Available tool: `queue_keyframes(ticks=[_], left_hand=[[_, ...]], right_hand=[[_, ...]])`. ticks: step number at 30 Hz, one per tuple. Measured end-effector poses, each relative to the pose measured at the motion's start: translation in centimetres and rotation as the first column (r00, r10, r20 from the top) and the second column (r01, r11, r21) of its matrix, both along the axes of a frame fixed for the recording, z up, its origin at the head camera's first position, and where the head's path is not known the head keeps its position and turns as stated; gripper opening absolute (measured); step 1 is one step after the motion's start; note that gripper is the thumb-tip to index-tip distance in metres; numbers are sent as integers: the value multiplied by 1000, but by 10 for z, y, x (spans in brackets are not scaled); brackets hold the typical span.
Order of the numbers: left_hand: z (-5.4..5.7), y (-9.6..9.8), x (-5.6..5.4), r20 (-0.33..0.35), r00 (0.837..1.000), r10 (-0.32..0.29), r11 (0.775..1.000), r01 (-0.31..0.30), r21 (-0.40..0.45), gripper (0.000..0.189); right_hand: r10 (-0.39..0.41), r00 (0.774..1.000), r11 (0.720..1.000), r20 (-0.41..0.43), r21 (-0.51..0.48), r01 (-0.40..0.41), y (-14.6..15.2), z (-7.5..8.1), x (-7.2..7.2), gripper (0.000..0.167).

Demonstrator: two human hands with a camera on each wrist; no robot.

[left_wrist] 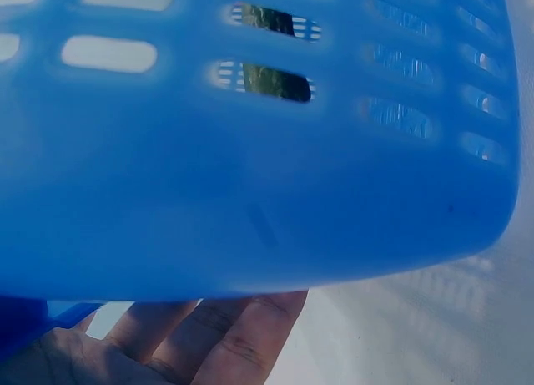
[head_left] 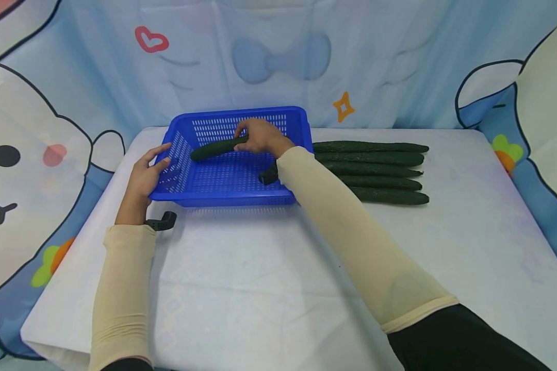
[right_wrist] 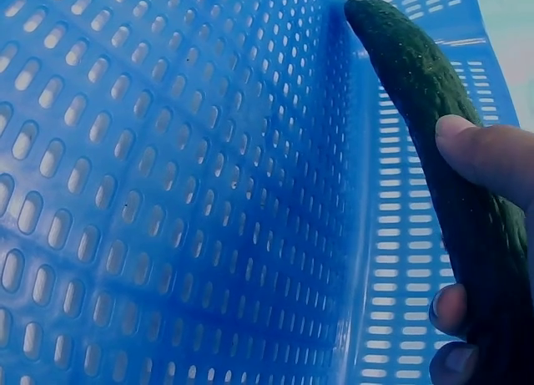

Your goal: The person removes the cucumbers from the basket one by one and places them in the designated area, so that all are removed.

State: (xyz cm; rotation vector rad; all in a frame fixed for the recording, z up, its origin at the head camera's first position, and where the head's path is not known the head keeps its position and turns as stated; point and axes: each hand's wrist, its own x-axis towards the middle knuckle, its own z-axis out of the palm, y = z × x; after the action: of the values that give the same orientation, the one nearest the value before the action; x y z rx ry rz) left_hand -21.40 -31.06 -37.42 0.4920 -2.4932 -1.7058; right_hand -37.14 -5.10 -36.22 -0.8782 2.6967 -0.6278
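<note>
My right hand [head_left: 260, 136] grips a dark green cucumber [head_left: 213, 148] inside a blue plastic basket [head_left: 232, 200]. The right wrist view shows the thumb on one side of the cucumber [right_wrist: 417, 76] and fingertips on the other, with its rounded end close to the slotted wall. At the basket's left side, my left hand [head_left: 146, 172] holds the rim. From the left wrist, its fingers [left_wrist: 250, 335] pass behind the basket's edge, and dark green shows through the slots of the blue wall [left_wrist: 167, 210].
Several more cucumbers [head_left: 380, 169] lie side by side just right of the basket, partly hidden by my right sleeve. All stand on a white-covered table [head_left: 241, 288], with a printed blue curtain [head_left: 353, 51] behind it.
</note>
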Motion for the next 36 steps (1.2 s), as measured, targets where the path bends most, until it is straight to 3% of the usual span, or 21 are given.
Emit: queue_keyframes(ticks=[14, 23, 36], left_hand=[[2, 2, 0, 11, 1000, 14, 1000, -14, 1, 45], [2, 2, -1, 13, 1000, 13, 1000, -14, 4, 45], [2, 3, -1, 23, 1000, 9, 1000, -9, 5, 46]], right_hand=[[13, 1000, 998, -20, 54, -12, -4, 8, 3, 43], [-24, 998, 996, -53, 82, 28, -4, 18, 12, 44], [-119, 991, 992, -62, -40, 117, 4, 31, 28, 42]])
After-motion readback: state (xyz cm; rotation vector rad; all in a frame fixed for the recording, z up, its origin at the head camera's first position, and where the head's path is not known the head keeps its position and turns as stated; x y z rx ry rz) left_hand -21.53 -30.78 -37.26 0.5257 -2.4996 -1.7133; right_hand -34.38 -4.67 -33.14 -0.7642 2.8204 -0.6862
